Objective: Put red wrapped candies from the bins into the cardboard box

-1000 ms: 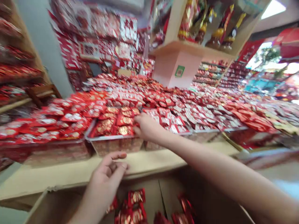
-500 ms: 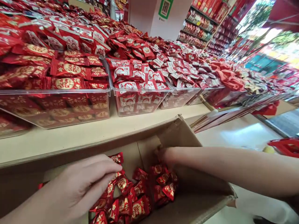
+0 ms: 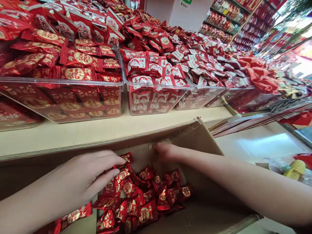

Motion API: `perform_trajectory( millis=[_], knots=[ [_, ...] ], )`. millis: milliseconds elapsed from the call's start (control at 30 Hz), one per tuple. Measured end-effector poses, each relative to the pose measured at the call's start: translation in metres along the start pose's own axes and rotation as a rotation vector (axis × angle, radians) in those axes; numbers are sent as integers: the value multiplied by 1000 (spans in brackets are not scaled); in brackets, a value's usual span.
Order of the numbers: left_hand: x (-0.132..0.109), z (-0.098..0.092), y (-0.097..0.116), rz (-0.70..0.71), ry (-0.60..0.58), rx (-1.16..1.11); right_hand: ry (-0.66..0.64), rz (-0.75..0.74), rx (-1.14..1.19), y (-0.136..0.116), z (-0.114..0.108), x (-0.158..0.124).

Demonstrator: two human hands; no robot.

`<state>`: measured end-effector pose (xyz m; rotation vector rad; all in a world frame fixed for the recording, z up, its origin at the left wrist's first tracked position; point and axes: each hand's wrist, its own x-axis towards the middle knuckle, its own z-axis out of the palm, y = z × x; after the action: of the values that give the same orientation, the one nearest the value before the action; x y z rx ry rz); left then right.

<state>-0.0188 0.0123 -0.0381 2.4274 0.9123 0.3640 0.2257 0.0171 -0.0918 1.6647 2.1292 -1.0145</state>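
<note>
My left hand [image 3: 99, 169] hovers low over small red foil-wrapped packets [image 3: 133, 191] with gold double-happiness prints, loose in a cardboard box [image 3: 202, 182]. Its thumb and forefinger are apart, and the fingertips are close to a packet [image 3: 128, 157] at the box's far side. I cannot see a packet lifted in it. Reaching in from the right, my right hand [image 3: 163, 151] is at the far inner wall, above the packets. It looks curled, but its fingers are blurred and partly hidden, so I cannot tell whether anything is in them.
Behind the box, clear plastic bins [image 3: 156, 100] of red packaged sweets line a pale shelf [image 3: 97, 130]. A white surface [image 3: 263, 143] lies to the right, with a yellow object [image 3: 296, 169] on it. Stocked racks [image 3: 226, 19] stand farther back.
My right hand has moved up and left, off the packets it was among, toward the far wall. Several packets there have shifted. The camera view has tilted downward slightly.
</note>
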Motion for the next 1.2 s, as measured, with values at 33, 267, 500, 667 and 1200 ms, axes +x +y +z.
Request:
perform_trajectory(
  millis=[33, 267, 500, 667, 1200],
  knots=[
    [1, -2, 1, -19, -40, 30, -32, 9, -15, 1, -1, 0],
    [0, -2, 6, -5, -114, 191, -196, 30, -31, -5, 33, -14],
    [-1, 2, 2, -69, -93, 103, -193, 38, 49, -4, 36, -14],
    [0, 5, 18, -356, -84, -177, -188, -162, 586, -26, -3, -23],
    [3, -9, 50, -622, 73, -1691, 440, -889, 679, -62, -25, -64]
  ],
)
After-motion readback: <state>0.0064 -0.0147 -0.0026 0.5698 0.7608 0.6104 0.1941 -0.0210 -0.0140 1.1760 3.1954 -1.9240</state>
